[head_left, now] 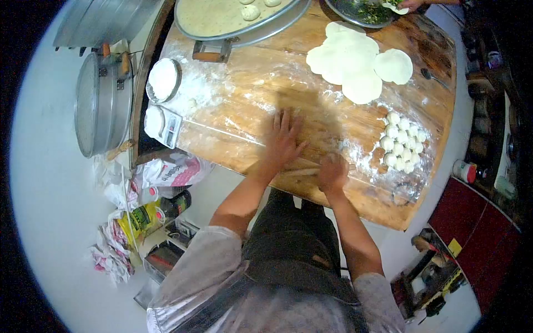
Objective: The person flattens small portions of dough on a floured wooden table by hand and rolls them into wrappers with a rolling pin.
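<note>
My left hand (286, 139) lies flat on the floured wooden table (244, 100) near its front edge, fingers spread. To its right my right hand (333, 172) is closed and slightly blurred, low over the table. What it grips, if anything, is hidden. A pale stick-like piece (301, 172), perhaps a rolling pin, lies between the hands, its right end close to my right hand. Several flat dough rounds (350, 61) overlap farther back, with one dough round (393, 66) at their right. Small dough balls (401, 145) sit in rows to the right of my hands.
A large round steamer tray (222, 25) with buns stands at the back left. Along the left edge are a bowl of flour (163, 80) and a scale (171, 130). Another person's hand (411, 5) holds dough by a bowl of green filling (361, 11). A spoon (433, 76) lies right.
</note>
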Demonstrator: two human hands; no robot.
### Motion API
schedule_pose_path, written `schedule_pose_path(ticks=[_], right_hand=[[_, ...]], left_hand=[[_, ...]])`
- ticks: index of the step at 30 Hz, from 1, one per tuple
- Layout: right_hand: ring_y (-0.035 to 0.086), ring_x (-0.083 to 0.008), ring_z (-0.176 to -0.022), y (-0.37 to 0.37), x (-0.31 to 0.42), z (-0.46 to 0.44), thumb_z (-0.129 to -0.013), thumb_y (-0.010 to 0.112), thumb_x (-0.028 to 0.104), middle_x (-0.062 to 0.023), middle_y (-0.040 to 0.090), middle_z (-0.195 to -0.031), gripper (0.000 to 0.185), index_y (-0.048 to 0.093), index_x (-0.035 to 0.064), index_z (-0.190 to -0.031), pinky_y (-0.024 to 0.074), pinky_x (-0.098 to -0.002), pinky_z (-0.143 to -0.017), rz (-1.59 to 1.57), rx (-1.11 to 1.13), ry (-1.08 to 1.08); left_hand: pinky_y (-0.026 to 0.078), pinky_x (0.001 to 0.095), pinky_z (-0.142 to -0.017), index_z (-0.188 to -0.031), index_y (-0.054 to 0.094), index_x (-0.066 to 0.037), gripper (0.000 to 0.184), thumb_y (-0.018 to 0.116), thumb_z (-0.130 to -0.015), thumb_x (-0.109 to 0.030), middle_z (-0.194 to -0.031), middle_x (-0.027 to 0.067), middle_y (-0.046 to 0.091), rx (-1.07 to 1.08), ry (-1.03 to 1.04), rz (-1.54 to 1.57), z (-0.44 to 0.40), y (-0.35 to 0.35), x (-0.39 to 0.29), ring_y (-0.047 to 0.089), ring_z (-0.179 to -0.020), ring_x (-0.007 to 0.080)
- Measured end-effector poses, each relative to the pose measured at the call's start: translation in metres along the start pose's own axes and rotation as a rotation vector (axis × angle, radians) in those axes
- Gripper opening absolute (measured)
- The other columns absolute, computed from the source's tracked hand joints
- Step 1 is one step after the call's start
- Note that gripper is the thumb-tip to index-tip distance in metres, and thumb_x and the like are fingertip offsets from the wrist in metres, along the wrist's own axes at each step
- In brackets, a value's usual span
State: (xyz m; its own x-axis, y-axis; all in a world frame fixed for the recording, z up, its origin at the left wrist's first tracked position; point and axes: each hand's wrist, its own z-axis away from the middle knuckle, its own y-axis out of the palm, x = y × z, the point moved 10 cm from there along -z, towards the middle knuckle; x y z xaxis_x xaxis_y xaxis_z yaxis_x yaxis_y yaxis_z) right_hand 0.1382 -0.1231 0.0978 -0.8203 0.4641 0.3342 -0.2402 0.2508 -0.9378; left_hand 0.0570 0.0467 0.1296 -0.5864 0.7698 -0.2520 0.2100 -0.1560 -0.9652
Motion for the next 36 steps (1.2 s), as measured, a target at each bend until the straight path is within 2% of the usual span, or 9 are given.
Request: schedule_pose_path(ticks=[9,11,14,18,24,27,29,33,36], right_hand=[[0.06,-0.0373,-0.093,-0.036,0.004,-0.006,-0.083,0.063,0.014,-0.0155,0.063,-0.101,0.018,0.067,0.0086,-0.099,0.0451,-0.0529,-0.084,-0.1,-0.083,-0.115],[0.06,-0.0378,-0.093,-0.038,0.0,0.0,-0.084,0.062,0.012,-0.0161,0.063,-0.101,0.015,0.066,0.007,-0.097,0.045,-0.0535,-0.084,-0.13,-0.065,-0.119],[0.059,-0.0378,-0.096,-0.024,-0.029,0.013,-0.086,0.059,0.009,-0.0164,0.062,-0.101,0.016,0.065,0.0065,-0.101,0.0446,-0.0533,-0.085,-0.134,-0.04,-0.081],[0.059,-0.0369,-0.106,-0.049,-0.052,0.003,-0.087,0.058,0.007,-0.0172,0.063,-0.104,0.02,0.065,0.0084,-0.107,0.043,-0.0518,-0.09,-0.071,-0.063,0.029],[0.062,-0.0408,-0.099,-0.037,-0.068,-0.083,-0.092,0.055,0.012,-0.0189,0.063,-0.105,0.015,0.061,0.0069,-0.105,0.0488,-0.0564,-0.085,-0.143,0.02,0.246],[0.061,-0.0411,-0.088,-0.04,-0.064,-0.086,-0.085,0.059,0.005,-0.0179,0.063,-0.099,0.012,0.061,0.0059,-0.097,0.0489,-0.0533,-0.074,-0.085,-0.075,0.24],[0.061,-0.0404,-0.088,-0.045,-0.061,-0.043,-0.086,0.059,0.004,-0.0164,0.063,-0.098,0.012,0.061,0.0056,-0.097,0.0482,-0.0526,-0.076,-0.076,-0.181,0.024],[0.061,-0.0399,-0.089,-0.029,-0.067,-0.017,-0.087,0.059,0.004,-0.016,0.062,-0.098,0.015,0.062,0.0059,-0.102,0.0472,-0.0525,-0.079,-0.09,-0.148,0.042],[0.061,-0.0431,-0.088,-0.023,-0.071,-0.068,-0.086,0.059,0.005,-0.0172,0.062,-0.094,0.017,0.064,0.0056,-0.103,0.0472,-0.0525,-0.077,-0.138,-0.234,0.232]], left_hand=[[0.03,0.063,-0.117,-0.145,0.057,-0.011,0.068,0.071,-0.09,-0.049,-0.155,0.0255,0.042,-0.011,0.067,0.07,-0.029,-0.01,0.012,0.038,-0.144,0.0477],[0.037,0.0563,-0.114,-0.136,0.062,-0.007,0.055,0.071,-0.092,-0.039,-0.143,0.0255,0.052,-0.122,-0.357,0.538,0.002,-0.005,0.063,0.045,-0.137,0.0441],[0.042,0.053,-0.107,-0.125,0.065,-0.005,0.041,0.07,-0.092,-0.029,-0.13,0.0233,0.061,-0.01,-0.486,0.446,0.046,0.033,0.033,0.054,-0.125,0.042],[0.047,0.0531,-0.098,-0.119,0.068,-0.004,0.033,0.068,-0.092,-0.022,-0.12,0.0225,0.066,0.033,-0.233,0.403,0.048,0.064,-0.069,0.061,-0.112,0.0436],[0.054,0.0515,-0.087,-0.121,0.069,-0.011,0.031,0.068,-0.091,-0.02,-0.116,0.0251,0.066,0.454,0.077,0.643,0.005,0.118,-0.088,0.065,-0.098,0.0457],[0.053,0.0503,-0.089,-0.117,0.072,-0.009,0.028,0.069,-0.09,-0.016,-0.118,0.0241,0.066,0.475,0.003,0.655,-0.014,0.09,-0.082,0.065,-0.099,0.0455],[0.053,0.0485,-0.091,-0.117,0.071,-0.006,0.03,0.069,-0.087,-0.011,-0.117,0.0217,0.067,0.221,0.292,0.374,-0.018,0.048,-0.097,0.065,-0.103,0.0449],[0.051,0.0505,-0.096,-0.124,0.067,-0.005,0.038,0.07,-0.086,-0.009,-0.116,0.0211,0.068,0.466,-0.035,0.764,0.011,0.11,-0.042,0.063,-0.109,0.0444],[0.049,0.0506,-0.098,-0.121,0.068,-0.005,0.035,0.069,-0.086,-0.009,-0.115,0.0223,0.068,0.379,-0.042,0.812,-0.005,0.066,-0.04,0.061,-0.112,0.044]])
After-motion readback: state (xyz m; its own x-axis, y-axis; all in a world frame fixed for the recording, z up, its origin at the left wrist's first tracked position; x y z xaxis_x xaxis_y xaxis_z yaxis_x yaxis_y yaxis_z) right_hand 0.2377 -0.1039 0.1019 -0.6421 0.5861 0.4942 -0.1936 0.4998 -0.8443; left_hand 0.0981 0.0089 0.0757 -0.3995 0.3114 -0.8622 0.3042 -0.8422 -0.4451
